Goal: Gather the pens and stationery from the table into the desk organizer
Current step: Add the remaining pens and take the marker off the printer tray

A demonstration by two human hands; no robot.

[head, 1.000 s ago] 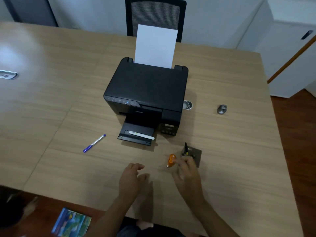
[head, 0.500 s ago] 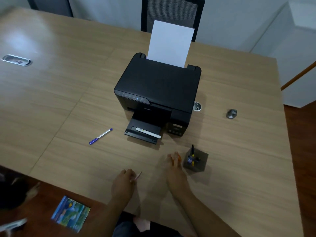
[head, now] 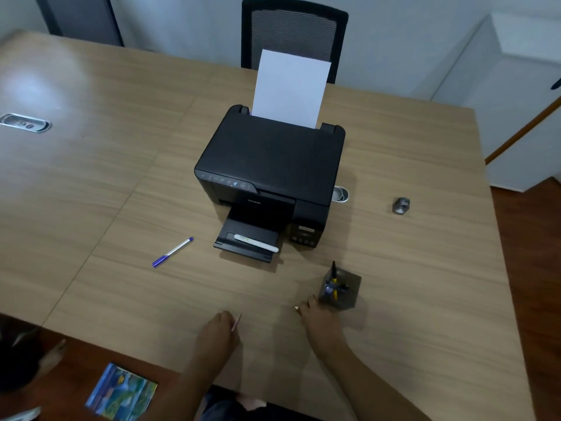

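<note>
The desk organizer (head: pixel 349 294), a dark see-through cube, stands on the table near the front right, with a black-and-yellow pen (head: pixel 334 273) upright in it. My right hand (head: pixel 318 322) rests just left of it, fingers curled over a small orange item (head: pixel 296 307) of which only a tip shows. My left hand (head: pixel 217 332) is closed on a thin pinkish pen (head: pixel 236 323). A blue pen (head: pixel 172 252) lies on the table to the left. A white pen (head: pixel 256 243) lies on the printer's output tray.
A black printer (head: pixel 270 159) with a sheet of paper fills the table's middle. A tape roll (head: pixel 341 194) peeks out at its right, and a small grey object (head: pixel 400 205) sits further right. A chair (head: pixel 293 31) stands behind the table; a colourful card (head: pixel 121 391) lies on the floor.
My right hand closed over the orange item that lay on the table and now sits beside the organizer. My left hand closed on the thin pen. The view shifted.
</note>
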